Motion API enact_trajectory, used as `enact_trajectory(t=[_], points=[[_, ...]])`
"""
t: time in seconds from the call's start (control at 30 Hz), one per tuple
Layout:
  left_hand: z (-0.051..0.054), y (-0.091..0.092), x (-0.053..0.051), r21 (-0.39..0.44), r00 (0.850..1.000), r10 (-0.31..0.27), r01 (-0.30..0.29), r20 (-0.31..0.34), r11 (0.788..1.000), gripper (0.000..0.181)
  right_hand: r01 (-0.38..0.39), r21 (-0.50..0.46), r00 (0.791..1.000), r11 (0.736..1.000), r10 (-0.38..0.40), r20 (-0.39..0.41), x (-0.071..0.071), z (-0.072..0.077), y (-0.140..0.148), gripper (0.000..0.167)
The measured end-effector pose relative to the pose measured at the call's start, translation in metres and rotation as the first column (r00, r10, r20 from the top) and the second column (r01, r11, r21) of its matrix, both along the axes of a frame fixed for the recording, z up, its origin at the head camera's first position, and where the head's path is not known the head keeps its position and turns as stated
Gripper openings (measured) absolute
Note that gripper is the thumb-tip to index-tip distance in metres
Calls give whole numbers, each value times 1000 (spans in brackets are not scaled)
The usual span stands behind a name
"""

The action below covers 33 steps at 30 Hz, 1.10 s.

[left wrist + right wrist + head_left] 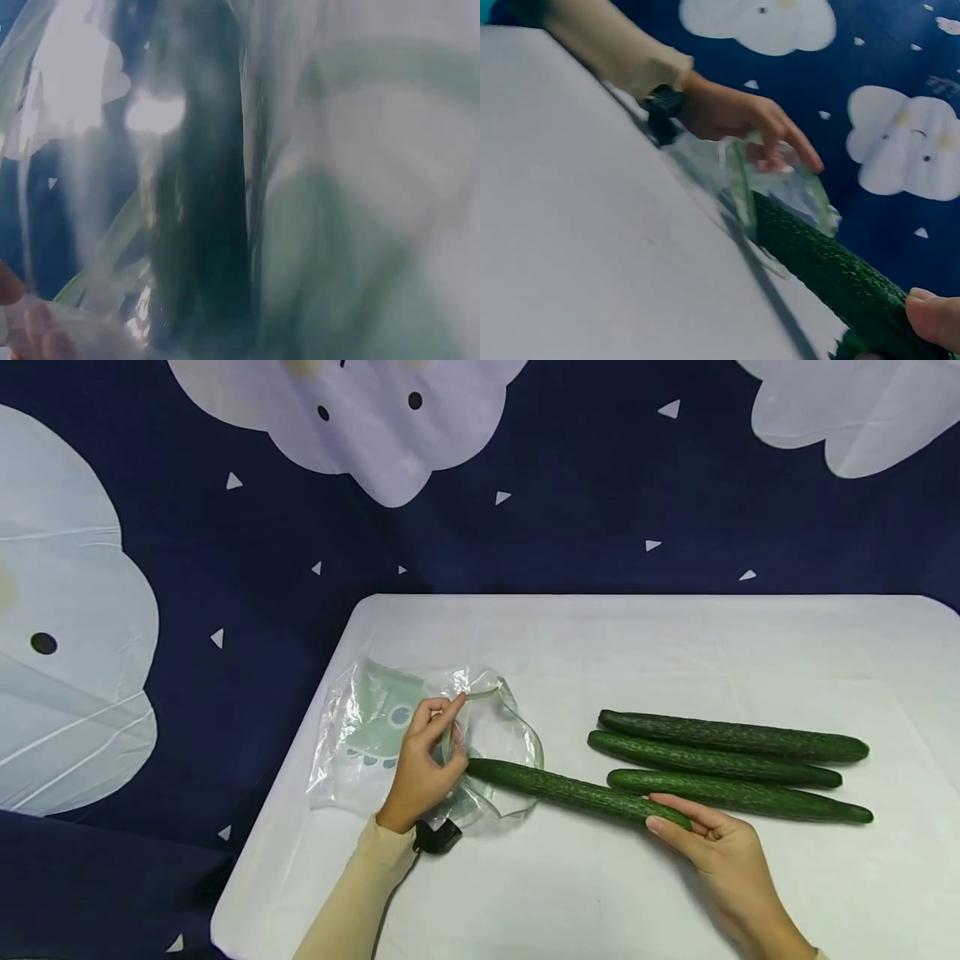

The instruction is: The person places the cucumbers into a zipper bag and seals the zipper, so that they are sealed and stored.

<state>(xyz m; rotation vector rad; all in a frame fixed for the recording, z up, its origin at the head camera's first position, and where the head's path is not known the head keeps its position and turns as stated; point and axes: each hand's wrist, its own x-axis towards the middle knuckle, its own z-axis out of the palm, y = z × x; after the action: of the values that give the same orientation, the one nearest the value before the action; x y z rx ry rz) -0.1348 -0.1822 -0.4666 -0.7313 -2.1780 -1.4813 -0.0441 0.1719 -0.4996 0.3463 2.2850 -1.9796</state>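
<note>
On the white, round-cornered table, right hand pinches one end of a long, dark-green cucumber; other end inside the mouth of a clear, green-printed plastic bag, gripped by left hand. Three more cucumbers alongside.

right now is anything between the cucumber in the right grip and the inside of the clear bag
Nothing visible. The held cucumber has its far end inside the mouth of the clear bag. The left grip holds the rim close by, and three loose cucumbers lie off to the right.
</note>
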Motion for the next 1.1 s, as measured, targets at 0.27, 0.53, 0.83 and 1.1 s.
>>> enact_trajectory(t=[0.27,0.53,0.83,1.1], points=[[-16,-7,-5,71,998,0,-5,65,997,70,-33,-82,998,996,37,53,-9,5,-23,49],[-11,-9,-4,137,999,-35,30,35,990,70,-135,-156,988,978,146,59,-28,10,-43,56],[-10,-6,-2,128,998,-55,50,36,991,71,-246,-160,969,956,244,-32,-57,19,-69,52],[-14,0,-3,169,999,-45,40,29,985,71,-273,-127,957,953,257,-131,-65,24,-98,42]])
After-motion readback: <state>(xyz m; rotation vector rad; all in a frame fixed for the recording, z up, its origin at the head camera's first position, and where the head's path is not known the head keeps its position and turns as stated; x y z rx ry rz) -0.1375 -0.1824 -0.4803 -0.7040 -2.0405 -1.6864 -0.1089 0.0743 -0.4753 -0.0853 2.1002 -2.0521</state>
